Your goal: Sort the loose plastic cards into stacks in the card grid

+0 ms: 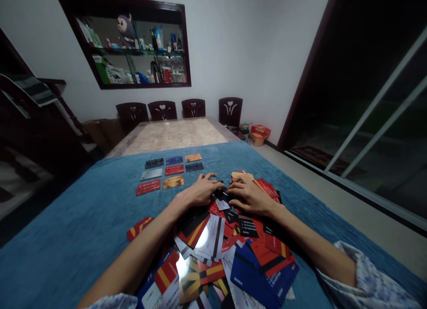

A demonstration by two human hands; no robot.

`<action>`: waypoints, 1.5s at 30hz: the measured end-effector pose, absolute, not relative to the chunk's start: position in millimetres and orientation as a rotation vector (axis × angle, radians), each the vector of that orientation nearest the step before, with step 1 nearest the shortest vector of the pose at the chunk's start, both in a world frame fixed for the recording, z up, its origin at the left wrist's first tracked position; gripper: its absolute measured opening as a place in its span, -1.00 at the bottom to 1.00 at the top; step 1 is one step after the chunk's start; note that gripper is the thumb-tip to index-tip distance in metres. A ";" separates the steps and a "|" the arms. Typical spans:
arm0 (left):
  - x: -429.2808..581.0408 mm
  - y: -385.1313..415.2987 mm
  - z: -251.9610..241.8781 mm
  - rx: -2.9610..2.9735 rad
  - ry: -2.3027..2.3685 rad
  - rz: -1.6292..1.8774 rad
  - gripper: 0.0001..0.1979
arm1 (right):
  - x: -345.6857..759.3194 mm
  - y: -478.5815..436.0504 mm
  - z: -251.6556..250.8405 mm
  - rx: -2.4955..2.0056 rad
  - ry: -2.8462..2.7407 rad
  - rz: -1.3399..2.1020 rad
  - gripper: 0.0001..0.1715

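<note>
My left hand (200,192) and right hand (250,195) rest at the twelve o'clock end of the bank-card pile (230,231), fingers bent and slightly spread about some black cards (220,194); I can't tell whether either pinches one. A light, flat touch should part these overlapping cards without skidding them across the blue cloth (66,237) into the eight rowed cards (174,169) at eleven o'clock.

txt on cards (248,226) too sm. & blurry to read.
</note>
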State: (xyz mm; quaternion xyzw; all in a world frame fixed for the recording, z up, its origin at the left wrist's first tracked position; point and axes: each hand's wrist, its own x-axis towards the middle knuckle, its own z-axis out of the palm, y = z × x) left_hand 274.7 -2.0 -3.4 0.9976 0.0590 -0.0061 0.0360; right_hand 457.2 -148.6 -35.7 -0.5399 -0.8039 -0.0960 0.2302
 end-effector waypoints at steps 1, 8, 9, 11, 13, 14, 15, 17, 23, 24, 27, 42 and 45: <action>274.1 -2.4 -2.5 3.074 0.182 -0.009 -0.34 | 457.2 -147.9 -36.9 -1.470 -2.223 -0.292 -0.70; 270.3 -0.6 3.6 3.083 0.160 -0.064 -0.40 | 454.2 -140.3 -47.0 -1.386 -2.268 -0.511 -0.79; 270.1 -0.7 4.6 3.071 0.163 -0.068 -0.39 | 453.6 -139.9 -47.2 -1.370 -2.269 -0.528 -0.79; 270.3 -1.1 6.3 3.045 0.175 -0.075 -0.37 | 452.6 -140.0 -46.2 -1.339 -2.279 -0.551 -0.76; 271.0 -1.1 6.9 3.019 0.185 -0.079 -0.38 | 452.1 -140.9 -44.4 -1.323 -2.284 -0.560 -0.72; 271.4 -0.8 6.6 3.007 0.184 -0.076 -0.38 | 452.1 -141.5 -43.6 -1.322 -2.276 -0.561 -0.71; 271.9 -0.1 5.9 2.997 0.184 -0.070 -0.39 | 452.2 -142.0 -43.1 -1.321 -2.263 -0.559 -0.71; 272.8 1.6 3.7 2.980 0.183 -0.063 -0.39 | 452.9 -142.4 -43.1 -1.319 -2.228 -0.561 -0.72; 272.9 5.7 -1.2 2.979 0.202 -0.022 -0.52 | 453.9 -141.0 -47.9 -1.317 -2.141 -0.641 -0.72; 272.7 6.1 -1.2 2.989 0.213 -0.012 -0.54 | 453.7 -140.9 -48.5 -1.321 -2.121 -0.650 -0.72; 271.9 6.9 0.3 3.017 0.276 0.055 -0.57 | 453.5 -141.5 -48.9 -1.356 -2.038 -0.646 -0.73; 275.8 10.6 -2.7 2.789 0.365 0.404 -0.66 | 455.1 -145.7 -51.0 -1.541 -1.728 -0.383 -0.70; 275.8 11.5 -2.9 2.749 0.368 0.437 -0.66 | 456.2 -144.2 -53.8 -1.552 -1.710 -0.354 -0.67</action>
